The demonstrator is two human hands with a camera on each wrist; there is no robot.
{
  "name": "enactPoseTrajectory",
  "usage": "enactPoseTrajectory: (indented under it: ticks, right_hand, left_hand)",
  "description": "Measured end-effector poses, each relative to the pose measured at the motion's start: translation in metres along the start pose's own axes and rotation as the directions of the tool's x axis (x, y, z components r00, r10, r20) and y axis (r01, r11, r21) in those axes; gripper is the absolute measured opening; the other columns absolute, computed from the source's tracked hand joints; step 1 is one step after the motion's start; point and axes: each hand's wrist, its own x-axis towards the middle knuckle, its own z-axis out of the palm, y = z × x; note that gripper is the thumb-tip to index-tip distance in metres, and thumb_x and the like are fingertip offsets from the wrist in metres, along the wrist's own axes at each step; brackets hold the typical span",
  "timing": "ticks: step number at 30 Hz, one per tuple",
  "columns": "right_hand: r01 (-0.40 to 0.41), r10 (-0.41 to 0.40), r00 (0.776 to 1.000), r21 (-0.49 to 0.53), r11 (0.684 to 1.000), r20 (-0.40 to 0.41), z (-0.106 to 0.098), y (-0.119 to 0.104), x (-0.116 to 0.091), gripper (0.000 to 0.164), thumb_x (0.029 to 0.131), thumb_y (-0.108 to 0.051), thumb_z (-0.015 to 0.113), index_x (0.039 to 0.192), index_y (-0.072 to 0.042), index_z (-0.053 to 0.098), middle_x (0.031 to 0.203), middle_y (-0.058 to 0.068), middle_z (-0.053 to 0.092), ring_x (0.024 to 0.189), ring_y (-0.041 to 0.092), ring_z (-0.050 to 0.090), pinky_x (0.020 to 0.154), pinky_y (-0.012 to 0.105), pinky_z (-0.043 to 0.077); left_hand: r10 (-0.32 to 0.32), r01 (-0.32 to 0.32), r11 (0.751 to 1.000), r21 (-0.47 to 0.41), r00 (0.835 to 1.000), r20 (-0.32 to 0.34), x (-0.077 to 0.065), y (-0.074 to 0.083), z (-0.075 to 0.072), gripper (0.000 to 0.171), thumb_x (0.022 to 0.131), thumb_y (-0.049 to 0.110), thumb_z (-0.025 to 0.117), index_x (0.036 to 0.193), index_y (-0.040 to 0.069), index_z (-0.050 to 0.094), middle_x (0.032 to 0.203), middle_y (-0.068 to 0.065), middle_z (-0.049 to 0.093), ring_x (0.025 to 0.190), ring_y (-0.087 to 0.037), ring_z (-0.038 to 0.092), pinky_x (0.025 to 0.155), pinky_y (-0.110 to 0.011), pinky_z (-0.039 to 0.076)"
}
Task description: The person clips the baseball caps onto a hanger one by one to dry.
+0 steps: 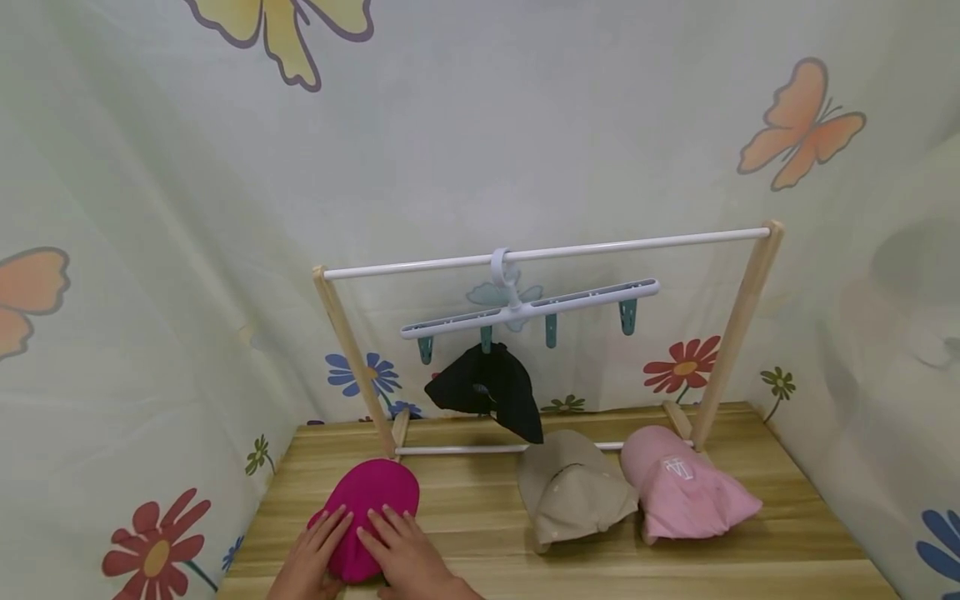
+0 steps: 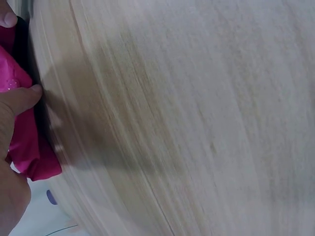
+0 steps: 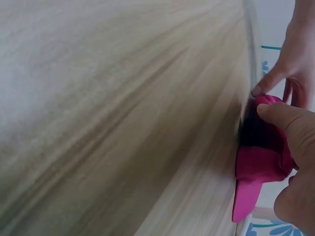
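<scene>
A magenta cap [image 1: 378, 486] lies on the wooden table at the front left, its brim pointing toward the rack. My left hand [image 1: 309, 557] holds its left side, fingers spread over the crown. On the other side my right hand [image 1: 411, 560] grips it the same way. In the left wrist view, the left thumb [image 2: 24, 98] lies at the cap's near edge. The right wrist view shows the right thumb [image 3: 283, 115] hooked at the rim of the dark opening, with the left hand [image 3: 300, 59] just beyond. The fingers' undersides are hidden.
A wooden rack with a white bar [image 1: 637, 245] stands behind. From it hangs a white hanger [image 1: 532, 309] with several teal clips; one clip holds a black cap [image 1: 480, 379]. A beige cap [image 1: 573, 487] and a light pink cap [image 1: 686, 492] lie on the table [image 1: 465, 508] at right.
</scene>
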Motion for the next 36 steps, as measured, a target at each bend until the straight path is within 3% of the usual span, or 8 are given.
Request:
enactPoseTrajectory:
  ticks: [10, 17, 24, 31, 36]
  right_hand:
    - [-0.026, 0.024, 0.996, -0.025, 0.999, -0.082, 0.005, -0.005, 0.002, 0.071, 0.083, -0.032, 0.082, 0.147, -0.017, 0.054, 0.154, 0.004, 0.048, 0.145, 0.020, 0.040, 0.114, 0.031, 0.039]
    - [-0.040, 0.021, 0.989, -0.125, 0.991, -0.148, 0.007, -0.002, 0.002, 0.062, 0.087, -0.038, 0.078, 0.142, -0.016, 0.060, 0.148, 0.004, 0.054, 0.140, 0.019, 0.048, 0.113, 0.029, 0.040]
    - [-0.030, 0.001, 0.977, -0.131, 0.991, -0.212, 0.003, 0.002, 0.001, 0.049, 0.091, -0.035, 0.075, 0.136, -0.016, 0.066, 0.143, 0.003, 0.060, 0.135, 0.018, 0.053, 0.110, 0.030, 0.044]
    - [0.005, -0.041, 0.963, -0.135, 0.991, -0.267, 0.002, 0.005, 0.001, 0.033, 0.095, -0.027, 0.072, 0.127, -0.019, 0.072, 0.135, 0.000, 0.066, 0.129, 0.016, 0.059, 0.106, 0.029, 0.048]
    - [0.021, -0.033, 0.975, -0.057, 0.998, -0.220, -0.002, 0.007, 0.002, 0.032, 0.098, -0.023, 0.069, 0.130, -0.018, 0.071, 0.134, -0.002, 0.066, 0.128, 0.013, 0.058, 0.107, 0.027, 0.046]
  left_hand:
    - [-0.002, 0.002, 1.000, -0.007, 0.999, -0.033, 0.001, 0.005, -0.003, 0.085, 0.062, 0.016, 0.094, 0.139, 0.004, 0.060, 0.141, -0.017, 0.059, 0.127, -0.041, 0.055, 0.091, -0.068, 0.049]
    - [0.018, -0.017, 0.999, 0.043, 0.999, -0.032, 0.003, 0.009, -0.007, 0.076, 0.067, 0.018, 0.092, 0.137, 0.010, 0.063, 0.140, -0.012, 0.060, 0.126, -0.037, 0.057, 0.094, -0.060, 0.051]
    - [0.041, -0.039, 0.998, 0.049, 0.998, -0.046, 0.004, 0.011, -0.010, 0.071, 0.071, 0.015, 0.090, 0.137, 0.012, 0.064, 0.139, -0.012, 0.061, 0.125, -0.038, 0.057, 0.095, -0.058, 0.051]
    - [0.062, -0.056, 0.997, 0.059, 0.992, -0.110, 0.005, 0.012, -0.009, 0.078, 0.062, 0.008, 0.092, 0.135, 0.010, 0.065, 0.136, -0.011, 0.063, 0.122, -0.036, 0.060, 0.092, -0.054, 0.052]
    - [0.057, -0.050, 0.998, 0.043, 0.981, -0.185, 0.006, 0.011, -0.006, 0.091, 0.053, -0.006, 0.088, 0.139, 0.006, 0.060, 0.136, -0.012, 0.063, 0.121, -0.033, 0.061, 0.097, -0.046, 0.048]
